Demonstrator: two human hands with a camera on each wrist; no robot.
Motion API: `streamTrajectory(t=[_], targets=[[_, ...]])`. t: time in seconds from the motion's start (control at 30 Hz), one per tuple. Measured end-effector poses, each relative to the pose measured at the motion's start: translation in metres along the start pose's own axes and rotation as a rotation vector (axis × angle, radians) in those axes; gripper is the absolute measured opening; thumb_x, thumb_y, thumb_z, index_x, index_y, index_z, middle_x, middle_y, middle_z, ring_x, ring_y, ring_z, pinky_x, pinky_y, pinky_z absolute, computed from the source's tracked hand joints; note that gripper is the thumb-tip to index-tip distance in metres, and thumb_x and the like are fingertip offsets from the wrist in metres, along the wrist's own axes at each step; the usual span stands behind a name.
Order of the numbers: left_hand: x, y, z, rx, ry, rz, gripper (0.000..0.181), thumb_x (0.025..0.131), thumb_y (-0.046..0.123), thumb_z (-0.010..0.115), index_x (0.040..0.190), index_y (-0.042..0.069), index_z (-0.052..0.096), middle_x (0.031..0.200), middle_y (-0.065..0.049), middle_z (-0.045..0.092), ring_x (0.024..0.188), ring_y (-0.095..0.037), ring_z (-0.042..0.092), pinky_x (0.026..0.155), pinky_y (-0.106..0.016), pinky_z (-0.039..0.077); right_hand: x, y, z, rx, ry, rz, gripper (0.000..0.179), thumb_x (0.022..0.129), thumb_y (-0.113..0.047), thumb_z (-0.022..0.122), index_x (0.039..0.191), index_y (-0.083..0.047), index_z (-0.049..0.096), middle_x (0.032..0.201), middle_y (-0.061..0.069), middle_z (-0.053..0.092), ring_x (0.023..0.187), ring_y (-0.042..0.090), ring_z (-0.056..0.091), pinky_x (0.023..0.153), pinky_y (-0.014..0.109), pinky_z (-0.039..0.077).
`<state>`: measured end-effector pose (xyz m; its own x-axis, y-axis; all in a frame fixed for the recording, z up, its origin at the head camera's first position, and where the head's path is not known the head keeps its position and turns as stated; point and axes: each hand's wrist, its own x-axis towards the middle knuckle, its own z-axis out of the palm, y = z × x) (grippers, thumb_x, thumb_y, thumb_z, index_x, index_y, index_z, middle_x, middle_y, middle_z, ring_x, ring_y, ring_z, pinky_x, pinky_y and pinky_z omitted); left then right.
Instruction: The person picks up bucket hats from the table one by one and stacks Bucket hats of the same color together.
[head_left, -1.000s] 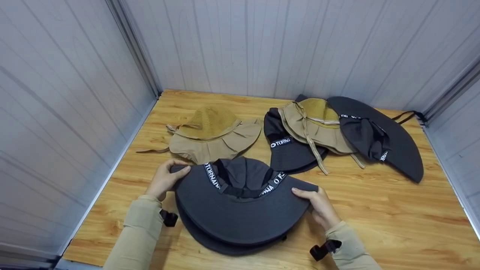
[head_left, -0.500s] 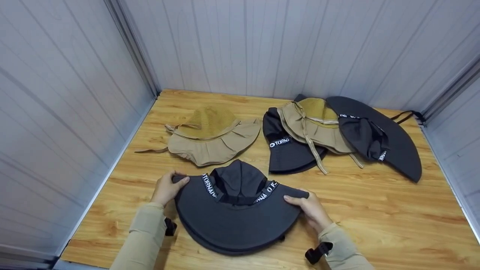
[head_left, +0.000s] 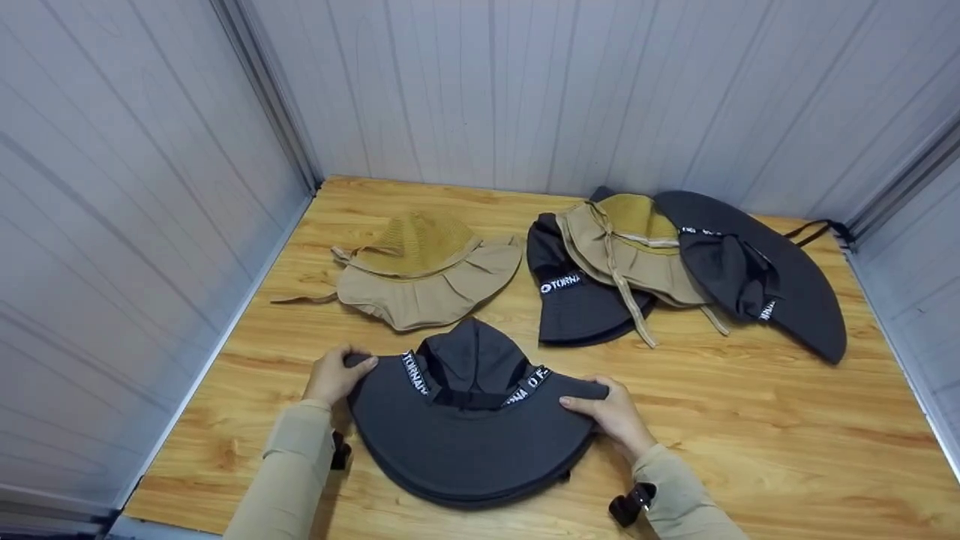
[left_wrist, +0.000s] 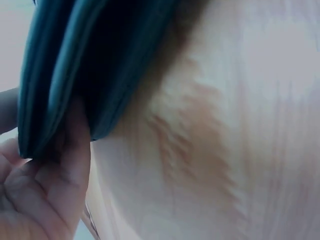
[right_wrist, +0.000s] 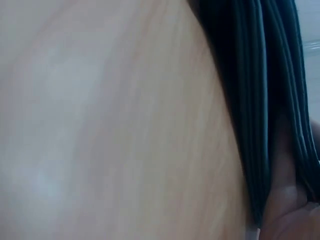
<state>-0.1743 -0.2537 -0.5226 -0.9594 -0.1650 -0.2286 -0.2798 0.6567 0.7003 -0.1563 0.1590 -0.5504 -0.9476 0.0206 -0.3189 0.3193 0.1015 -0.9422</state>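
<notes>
A dark grey wide-brimmed sun hat (head_left: pixel 469 450) with white-lettered straps lies folded at the front of the table, its crown pointing away from me. My left hand (head_left: pixel 330 379) pinches the left corner of the brim, thumb on top. At the right corner, my right hand (head_left: pixel 619 416) pinches the brim the same way. In the left wrist view, fingers (left_wrist: pixel 77 145) reach between stacked brim layers (left_wrist: pixel 75 60). The right wrist view likewise has a finger (right_wrist: pixel 284 165) between dark brim layers (right_wrist: pixel 252 100). Whether these layers belong to one hat or more, I cannot tell.
Behind the held hat lies a tan hat (head_left: pixel 427 292) with a yellow mesh crown. To the right are a dark hat (head_left: pixel 581 319), another tan hat (head_left: pixel 637 266) overlapping it, and a large dark hat (head_left: pixel 795 277). Pale panel walls (head_left: pixel 480 90) enclose the wooden table (head_left: pixel 787 427).
Both hands have lowered the upper brim toward me and slightly left, so its edge lies close over the layer beneath. The gap between the layers has narrowed. The other hats have stayed put.
</notes>
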Motion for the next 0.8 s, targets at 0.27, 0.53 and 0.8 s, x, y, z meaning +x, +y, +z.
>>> streamTrajectory(t=[0.27,0.53,0.8], targets=[[0.000,-0.001,0.000,0.108,0.032,-0.034,0.039,0.095,0.035,0.066,0.118,0.003,0.064,0.123,-0.025,0.064,0.116,-0.043,0.058,0.104,-0.056,0.043,-0.005,-0.008,-0.003,-0.278,0.052,-0.095,0.047,0.069,-0.003,0.086,0.112,0.005,0.067,0.110,0.019,0.069,0.095,0.022,0.065,0.087,0.028,0.051],[-0.005,0.011,-0.001,0.266,0.035,-0.003,0.048,0.093,0.041,0.066,0.124,0.004,0.062,0.130,-0.030,0.050,0.118,-0.048,0.051,0.097,-0.061,0.044,-0.005,-0.024,-0.016,-0.591,-0.044,-0.180,0.044,0.071,-0.009,0.085,0.112,0.001,0.071,0.112,0.018,0.072,0.107,0.035,0.064,0.100,0.048,0.048],[-0.024,0.047,0.013,0.411,-0.025,0.187,0.075,0.085,0.049,0.073,0.142,0.005,0.051,0.149,-0.024,0.042,0.136,-0.051,0.033,0.108,-0.072,0.027,-0.009,-0.045,-0.010,-0.779,-0.105,-0.300,0.048,0.078,-0.012,0.082,0.122,0.000,0.067,0.125,0.019,0.065,0.118,0.041,0.058,0.103,0.053,0.045]])
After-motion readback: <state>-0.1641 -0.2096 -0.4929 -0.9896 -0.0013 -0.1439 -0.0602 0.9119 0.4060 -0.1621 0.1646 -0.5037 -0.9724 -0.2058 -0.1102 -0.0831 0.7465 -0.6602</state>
